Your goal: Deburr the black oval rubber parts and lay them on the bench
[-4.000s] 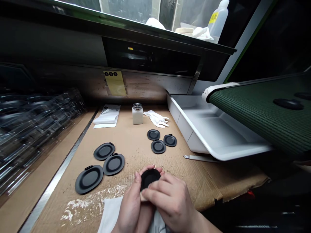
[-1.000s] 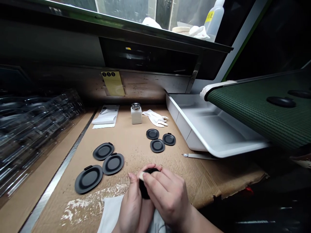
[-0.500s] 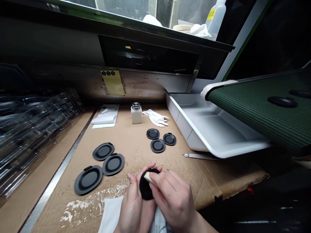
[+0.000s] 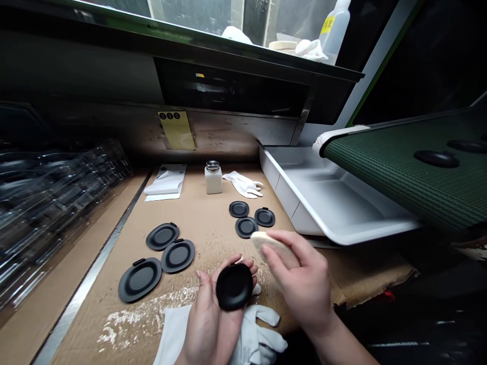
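Note:
A small black oval plastic lid (image 4: 234, 287) rests in the palm of my left hand (image 4: 207, 319), its fingers curled along the far edge. To the right, my right hand (image 4: 304, 276) grips a cream-coloured flat pad (image 4: 279, 248), possibly a sponge, between thumb and fingers; motion blurs it a little. The pad is raised clear of the lid. Beneath my left hand lies a white glove (image 4: 262, 334). Beyond my hands, three small black lids (image 4: 246, 227) sit close together on the cardboard. Three larger black lids (image 4: 178, 256) lie to the left.
Behind stand a square pump bottle (image 4: 213, 178), another white glove (image 4: 243, 184) and a paper pad (image 4: 166, 182). A white tray (image 4: 292, 208) and a green conveyor belt (image 4: 399, 177) carrying black pieces occupy the right. Clear plastic trays (image 4: 57, 203) are stacked left.
My right hand has lifted the cream pad off the black lid and moved it right and up. The lid stays in my left palm, now fully exposed. More of the glove beneath shows.

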